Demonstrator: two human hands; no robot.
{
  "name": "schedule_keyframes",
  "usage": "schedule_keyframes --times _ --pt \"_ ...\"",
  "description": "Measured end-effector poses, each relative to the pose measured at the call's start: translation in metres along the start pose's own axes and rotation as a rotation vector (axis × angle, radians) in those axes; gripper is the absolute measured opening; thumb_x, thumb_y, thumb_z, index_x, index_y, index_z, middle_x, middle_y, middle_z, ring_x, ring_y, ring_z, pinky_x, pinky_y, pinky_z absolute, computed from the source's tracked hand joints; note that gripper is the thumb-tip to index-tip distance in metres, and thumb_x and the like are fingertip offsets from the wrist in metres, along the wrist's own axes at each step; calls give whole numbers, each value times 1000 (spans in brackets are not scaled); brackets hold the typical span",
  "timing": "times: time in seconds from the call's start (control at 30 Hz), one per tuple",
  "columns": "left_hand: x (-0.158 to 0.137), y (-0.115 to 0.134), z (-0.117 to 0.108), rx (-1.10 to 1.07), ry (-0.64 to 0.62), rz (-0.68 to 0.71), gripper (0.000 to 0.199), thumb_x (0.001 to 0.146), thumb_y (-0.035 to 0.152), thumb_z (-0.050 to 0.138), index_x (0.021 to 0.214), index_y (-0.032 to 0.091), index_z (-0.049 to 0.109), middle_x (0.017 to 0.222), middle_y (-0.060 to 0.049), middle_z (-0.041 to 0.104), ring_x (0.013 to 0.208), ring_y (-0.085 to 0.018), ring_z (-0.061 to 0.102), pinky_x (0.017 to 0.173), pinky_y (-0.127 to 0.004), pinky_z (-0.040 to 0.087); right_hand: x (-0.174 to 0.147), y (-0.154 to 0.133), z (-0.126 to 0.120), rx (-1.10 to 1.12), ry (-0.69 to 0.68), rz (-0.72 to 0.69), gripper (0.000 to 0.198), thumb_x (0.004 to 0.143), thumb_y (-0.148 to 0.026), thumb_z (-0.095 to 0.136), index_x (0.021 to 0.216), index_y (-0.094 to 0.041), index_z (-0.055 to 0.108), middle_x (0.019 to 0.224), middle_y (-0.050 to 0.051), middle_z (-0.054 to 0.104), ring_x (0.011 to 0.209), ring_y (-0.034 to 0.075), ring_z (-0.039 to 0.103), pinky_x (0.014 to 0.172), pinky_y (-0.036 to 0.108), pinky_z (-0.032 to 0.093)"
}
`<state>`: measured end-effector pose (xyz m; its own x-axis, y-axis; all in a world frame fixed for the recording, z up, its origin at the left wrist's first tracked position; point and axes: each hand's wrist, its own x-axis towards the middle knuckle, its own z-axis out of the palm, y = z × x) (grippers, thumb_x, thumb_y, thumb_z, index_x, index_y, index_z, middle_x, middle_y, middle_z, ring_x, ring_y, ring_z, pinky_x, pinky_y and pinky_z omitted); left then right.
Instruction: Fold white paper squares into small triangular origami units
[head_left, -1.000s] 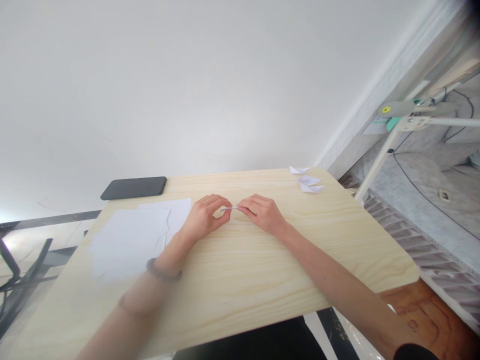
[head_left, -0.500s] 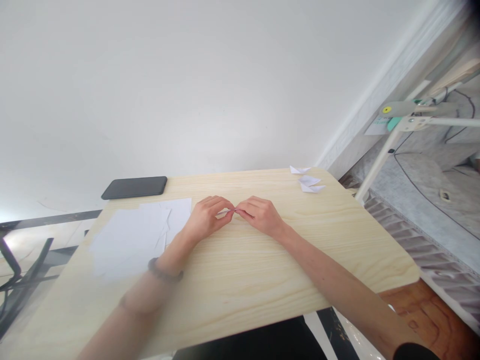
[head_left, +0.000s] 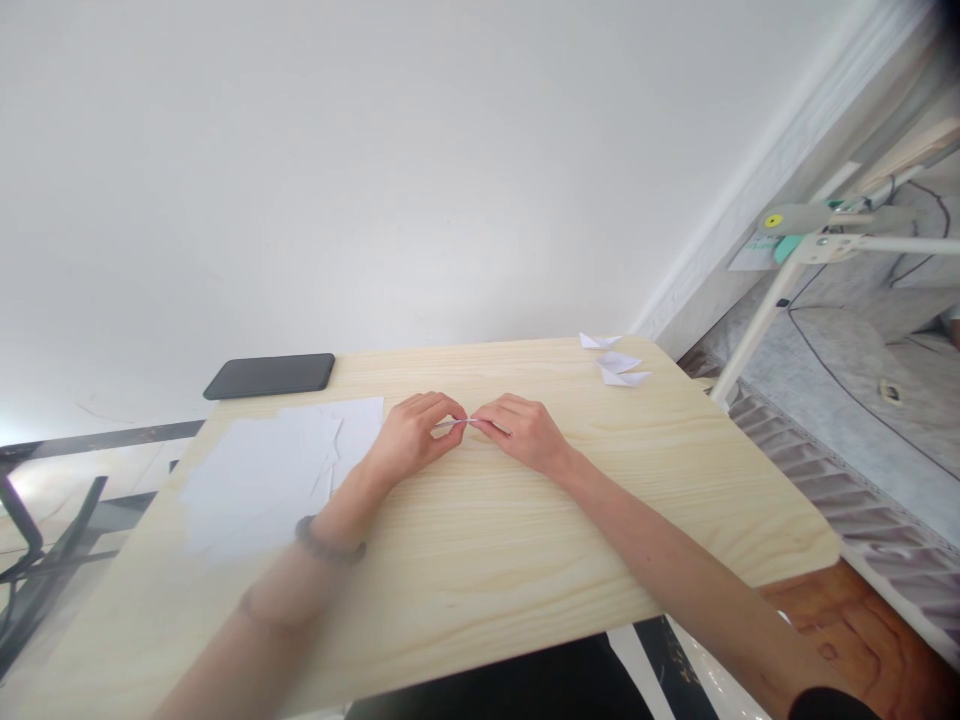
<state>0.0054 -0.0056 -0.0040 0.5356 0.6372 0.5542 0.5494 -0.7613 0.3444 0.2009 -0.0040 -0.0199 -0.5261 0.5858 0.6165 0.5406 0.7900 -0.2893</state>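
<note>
Over the middle of the table, my left hand (head_left: pixel 414 436) pinches a small folded piece of white paper (head_left: pixel 448 424) between thumb and fingers. My right hand (head_left: pixel 523 430) grips the other end of the same paper with its fingertips. The two sets of fingertips nearly meet, and most of the paper is hidden by them; only a thin white edge shows. A dark band circles my left wrist.
White paper sheets (head_left: pixel 262 480) lie in a loose pile at the left of the wooden table (head_left: pixel 480 570). Behind them rests a black phone (head_left: pixel 270 376). Several small folded paper shapes (head_left: pixel 621 368) sit at the back right corner. A white wall (head_left: pixel 450 180) rises behind the table.
The fingertips have drawn very slightly apart, and a bit more of the white edge shows between them. Everything else is as before.
</note>
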Motion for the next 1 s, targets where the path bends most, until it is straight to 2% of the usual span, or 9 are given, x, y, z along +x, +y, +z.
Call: schedule_keyframes --times 0.23,0.37,0.6,0.8,1.0 --pt "-1 -2 0 -33 29 -8 13 81 23 48 83 17 60 81 -4 63 73 -13 57 69 -26 43 -1 2 1 83 58 73 15 82 -27 49 87 -19 61 80 2 66 75 12 59 71 25 47" --pt "0 -2 0 -15 60 -21 16 82 27 48 83 18 61 74 -4 63 66 -13 56 64 -26 42 -1 4 2 68 76 78 14 82 -26 50 84 -19 61 78 2 66 73 12 59 70 25 46" --pt "-1 -2 0 -80 38 -105 15 83 25 47 85 18 60 77 -4 61 69 -13 54 64 -24 42 -1 6 2 115 61 162 17 81 -32 51 86 -19 62 80 2 66 65 10 59 60 22 46" --pt "0 0 -2 -117 -41 -67 16 82 26 48 90 18 59 84 -5 61 76 -14 56 69 -26 43 -4 8 3 41 37 68 17 83 -28 50 86 -20 64 79 1 68 69 12 61 66 24 46" --pt "0 -1 1 -55 -20 -8 13 82 25 49 85 18 60 80 -4 63 70 -14 56 67 -27 43 -3 6 3 10 4 52 19 84 -29 48 89 -19 63 81 1 68 71 12 61 67 23 46"
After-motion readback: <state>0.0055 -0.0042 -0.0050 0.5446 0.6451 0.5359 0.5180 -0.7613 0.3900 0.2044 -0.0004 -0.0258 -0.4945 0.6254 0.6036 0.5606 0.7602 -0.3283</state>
